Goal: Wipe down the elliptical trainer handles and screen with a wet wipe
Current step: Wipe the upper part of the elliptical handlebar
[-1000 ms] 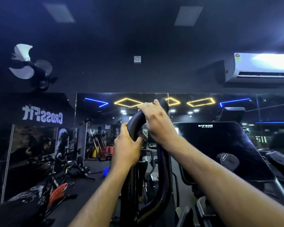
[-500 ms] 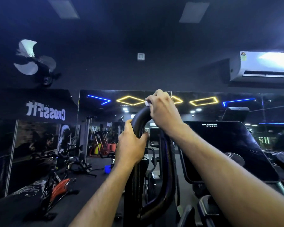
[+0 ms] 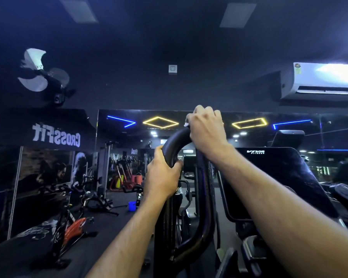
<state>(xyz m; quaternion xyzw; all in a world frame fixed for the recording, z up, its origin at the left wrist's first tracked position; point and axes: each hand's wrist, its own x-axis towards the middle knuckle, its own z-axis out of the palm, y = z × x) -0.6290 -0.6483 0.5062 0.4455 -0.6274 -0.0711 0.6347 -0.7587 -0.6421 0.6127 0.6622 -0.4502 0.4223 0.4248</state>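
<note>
My left hand clenches the handle; my right hand, at its 1 o'clock, presses the wipe there. Loose pinch: the wipe may slip free.

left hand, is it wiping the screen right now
No, the left hand grips the black handle, well left of the screen.

Single head-worn wide-angle view, facing forward and slightly upward along both forearms, close behind the looped handle. The dark ceiling fills the upper half; a wall mirror lies farther ahead.
</note>
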